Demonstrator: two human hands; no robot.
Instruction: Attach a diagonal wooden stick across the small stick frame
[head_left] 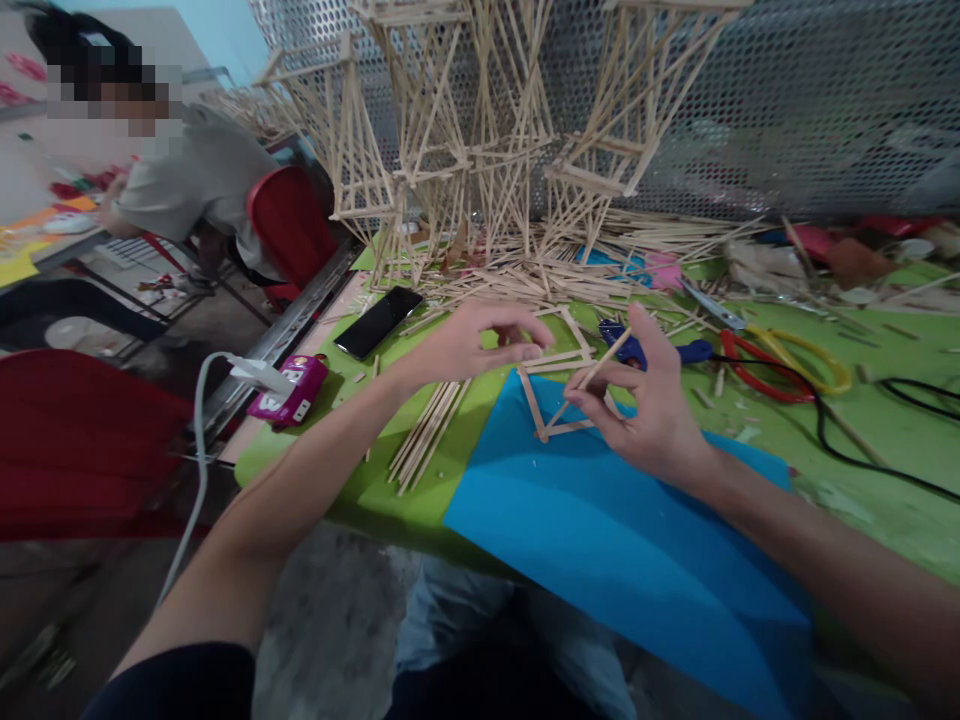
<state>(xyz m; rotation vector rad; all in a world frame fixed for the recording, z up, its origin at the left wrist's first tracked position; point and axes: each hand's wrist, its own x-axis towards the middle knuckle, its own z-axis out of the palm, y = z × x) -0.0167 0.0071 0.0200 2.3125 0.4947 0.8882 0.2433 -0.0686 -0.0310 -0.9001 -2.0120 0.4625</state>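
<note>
My right hand [637,400] pinches a thin wooden stick [616,348], held tilted above a blue sheet [585,520]. Below it, a four-sided frame of flat wooden sticks [531,400] lies on the sheet, partly hidden by this hand. My left hand [487,340] hovers to the left with its thumb and fingertips drawn together; whether anything is between them is too small to tell. Just behind the hands lies another stick frame [577,335]. A blue glue gun [694,351] with a black cord rests beyond my right hand. A row of loose sticks [427,435] lies below my left wrist.
Tall stick structures [435,120] stand at the back against a perforated metal panel [765,120], above a heap of sticks [525,280]. A phone [379,322] and a purple power strip [289,390] lie left; scissors [780,365] lie right. A person [195,170] sits far left.
</note>
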